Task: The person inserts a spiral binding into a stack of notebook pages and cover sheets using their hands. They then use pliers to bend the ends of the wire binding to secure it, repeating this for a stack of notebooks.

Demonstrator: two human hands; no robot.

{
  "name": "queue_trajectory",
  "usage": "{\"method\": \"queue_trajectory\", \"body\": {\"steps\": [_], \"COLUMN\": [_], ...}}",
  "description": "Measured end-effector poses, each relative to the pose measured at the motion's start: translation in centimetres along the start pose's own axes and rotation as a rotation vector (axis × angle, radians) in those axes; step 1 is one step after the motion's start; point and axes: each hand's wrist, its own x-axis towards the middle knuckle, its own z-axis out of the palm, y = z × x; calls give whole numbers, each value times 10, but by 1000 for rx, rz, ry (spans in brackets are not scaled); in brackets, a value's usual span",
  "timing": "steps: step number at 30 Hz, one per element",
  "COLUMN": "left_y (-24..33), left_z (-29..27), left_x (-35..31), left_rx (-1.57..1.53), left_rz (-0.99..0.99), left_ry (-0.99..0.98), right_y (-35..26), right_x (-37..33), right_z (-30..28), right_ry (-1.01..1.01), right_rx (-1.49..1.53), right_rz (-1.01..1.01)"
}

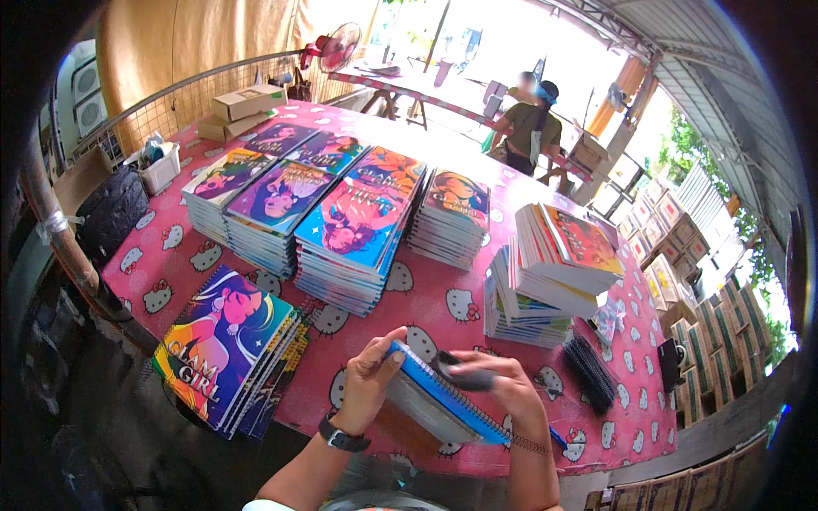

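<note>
The left hand (368, 381) grips one end of a blue-edged spiral-bound notebook (433, 416), tilted above the near edge of the pink, cat-printed desk (434, 300). The right hand (504, 381) clasps a blurred black object (469, 376) at the notebook's coil, left of a bundle of black plastic coils (588, 375).

A pink cloth with a cat-head print covers the worktop (430, 298), with cardboard boxes (249, 101) at its far left corner and a white plastic basket (162, 175) and black bag (115, 213) along its left edge. Past the far edge are a red fan (339, 47) and a person in an olive top (537, 128); brown cartons (724, 341) stand stacked beyond the right edge.
</note>
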Motion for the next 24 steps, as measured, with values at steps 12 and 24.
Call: {"method": "queue_trajectory", "body": {"steps": [12,24], "left_y": [1,38], "left_z": [-12,23], "left_x": [-3,15], "left_rx": [160,251], "left_rz": [85,203], "left_ry": [-46,-350], "right_y": [3,-81], "right_x": [24,-22], "right_z": [5,20], "right_ry": [-93,142], "right_rx": [210,-247], "right_rz": [41,-71]}}
